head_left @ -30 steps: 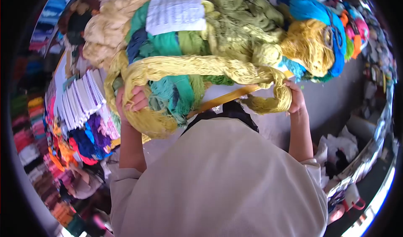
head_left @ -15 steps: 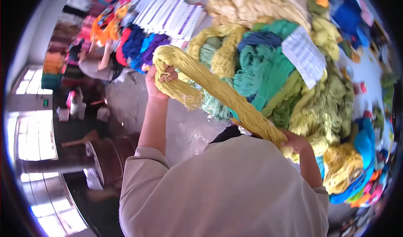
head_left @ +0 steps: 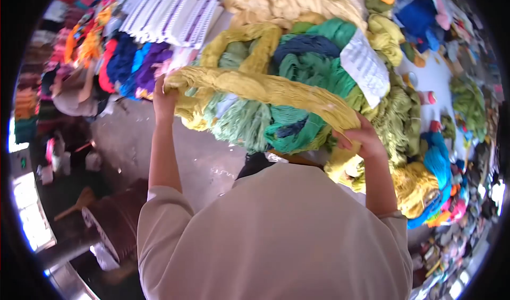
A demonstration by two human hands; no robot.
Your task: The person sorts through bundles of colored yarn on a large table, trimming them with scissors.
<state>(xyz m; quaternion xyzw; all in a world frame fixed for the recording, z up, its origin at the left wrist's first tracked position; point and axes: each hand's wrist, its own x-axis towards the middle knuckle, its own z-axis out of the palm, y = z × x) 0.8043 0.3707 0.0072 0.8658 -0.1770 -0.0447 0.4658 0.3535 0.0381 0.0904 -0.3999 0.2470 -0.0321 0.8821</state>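
A long yellow yarn skein (head_left: 265, 87) is stretched across the middle of the frame, clenched at its left end by the left hand (head_left: 164, 95) and at its right end by the right hand (head_left: 361, 138). Behind it, green and teal yarn bundles (head_left: 303, 71) are piled, with a white paper label (head_left: 364, 66) on top.
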